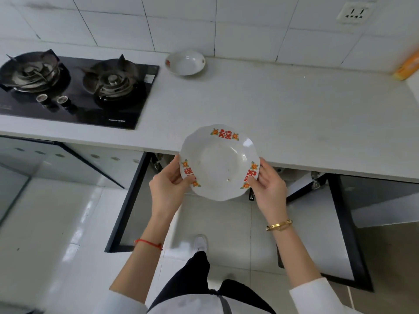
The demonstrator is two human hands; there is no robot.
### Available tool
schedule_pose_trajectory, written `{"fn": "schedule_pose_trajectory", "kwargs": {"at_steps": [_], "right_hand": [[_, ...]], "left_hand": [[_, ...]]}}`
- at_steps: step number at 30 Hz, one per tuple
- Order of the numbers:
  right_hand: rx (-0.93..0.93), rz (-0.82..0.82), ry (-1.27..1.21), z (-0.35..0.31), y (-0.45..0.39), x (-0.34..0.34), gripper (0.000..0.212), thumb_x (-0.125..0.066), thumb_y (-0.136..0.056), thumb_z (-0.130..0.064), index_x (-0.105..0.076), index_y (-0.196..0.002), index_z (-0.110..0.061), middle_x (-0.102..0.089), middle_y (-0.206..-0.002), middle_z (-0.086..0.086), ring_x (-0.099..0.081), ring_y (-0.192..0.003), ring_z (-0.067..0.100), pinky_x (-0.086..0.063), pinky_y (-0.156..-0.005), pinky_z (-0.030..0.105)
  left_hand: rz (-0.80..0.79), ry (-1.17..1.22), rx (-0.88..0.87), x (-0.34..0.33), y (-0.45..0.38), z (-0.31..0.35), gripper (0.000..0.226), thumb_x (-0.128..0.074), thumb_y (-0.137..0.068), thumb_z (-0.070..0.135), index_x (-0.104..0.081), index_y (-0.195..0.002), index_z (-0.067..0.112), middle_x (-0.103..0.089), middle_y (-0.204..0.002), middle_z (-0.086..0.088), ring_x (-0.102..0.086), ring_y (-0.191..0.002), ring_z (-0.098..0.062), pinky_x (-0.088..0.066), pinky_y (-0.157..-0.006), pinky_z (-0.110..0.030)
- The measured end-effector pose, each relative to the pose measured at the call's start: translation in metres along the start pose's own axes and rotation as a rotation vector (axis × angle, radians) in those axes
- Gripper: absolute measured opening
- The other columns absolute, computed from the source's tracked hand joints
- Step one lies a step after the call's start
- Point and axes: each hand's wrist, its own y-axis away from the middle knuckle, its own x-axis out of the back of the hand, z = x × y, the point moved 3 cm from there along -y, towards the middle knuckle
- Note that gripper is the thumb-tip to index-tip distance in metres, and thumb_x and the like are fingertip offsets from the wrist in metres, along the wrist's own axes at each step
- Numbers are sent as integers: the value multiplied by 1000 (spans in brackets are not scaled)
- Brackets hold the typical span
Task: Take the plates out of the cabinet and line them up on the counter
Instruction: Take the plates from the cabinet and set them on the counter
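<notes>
Over the counter's front edge we hold a white scalloped plate (218, 163) with red-and-orange motifs, above the open cabinet doors (127, 200). Our left hand (169, 185) pinches its left rim, thumb on top and fingers underneath; our right hand (268, 185) grips the right rim the same way. Beyond it lies the pale counter (283, 109), and far back, near the tiled wall, a matching plate (185, 62) already sits just right of the gas hob (72, 87).

We judge the risk to be a slip: only the rim is held, so a knock against the counter edge could chip or drop the plate. We cannot see the cabinet interior, so remaining plates are unknown, and the orange object (407, 66) at right is blurred and cut off.
</notes>
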Motion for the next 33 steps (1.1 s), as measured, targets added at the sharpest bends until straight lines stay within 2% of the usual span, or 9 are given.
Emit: {"fn": "schedule_pose_trajectory", "kwargs": {"at_steps": [6,11,15,17,19,23,27,30,33], "right_hand": [[11,98,-17,-9,-34,-10,52,-62,-85,5,-50,-133,-10,-61,-116,-14,-60,-102,-14,-49,-85,8],[-5,132,-12,-11,-65,-10,51,-61,-85,5,-51,-132,-15,-62,-114,-15,-60,-101,-13,-50,-87,11],[-20,140,-6,-10,-100,-7,51,-59,-86,5,-49,-133,-15,-60,-112,-18,-59,-97,-18,-49,-84,8],[-25,144,6,-9,-122,-5,50,-59,-86,4,-51,-132,-15,-61,-112,-17,-59,-96,-19,-49,-84,7],[-19,142,15,-7,-149,-2,48,-59,-86,4,-52,-131,-14,-63,-113,-14,-60,-96,-17,-50,-85,10],[-7,104,32,-6,-210,5,47,-59,-86,4,-54,-129,-18,-63,-107,-22,-61,-96,-15,-51,-86,12],[22,83,70,-2,-279,8,46,-59,-86,3,-54,-129,-13,-63,-109,-17,-60,-95,-18,-49,-88,10],[12,62,77,1,-330,9,48,-58,-85,6,-53,-130,-10,-62,-110,-14,-57,-90,-24,-46,-84,2],[14,24,104,5,-381,5,48,-58,-85,5,-53,-130,-10,-63,-111,-11,-61,-97,-11,-47,-85,4]], "left_hand": [[-79,-36,-36,-9,-54,16,68,-76,-77,0,-49,-138,9,-69,-114,4,-68,-98,1,-56,-89,-27],[-135,-79,-44,-27,-93,24,67,-77,-77,2,-50,-138,10,-68,-108,13,-67,-96,1,-57,-88,-31],[-143,-107,-43,-49,-128,28,68,-77,-76,2,-49,-138,8,-66,-111,10,-66,-96,0,-55,-85,-18],[-138,-122,-38,-63,-148,30,68,-78,-76,4,-50,-138,9,-66,-108,12,-66,-96,-1,-55,-89,-21],[-128,-126,-38,-77,-169,31,68,-78,-76,4,-51,-137,10,-69,-113,7,-66,-96,-3,-54,-91,-24],[-98,-124,-38,-109,-213,41,66,-77,-76,3,-52,-136,10,-69,-115,2,-65,-89,2,-52,-80,-7],[-70,-124,-26,-140,-261,50,65,-77,-76,3,-54,-136,13,-69,-117,1,-66,-92,-2,-51,-77,-5],[-45,-130,-11,-161,-296,57,65,-77,-75,4,-55,-135,16,-69,-118,2,-67,-96,-4,-54,-86,-15],[-16,-117,14,-181,-333,63,64,-77,-76,4,-55,-135,16,-70,-117,2,-67,-96,-6,-54,-93,-27]]}}
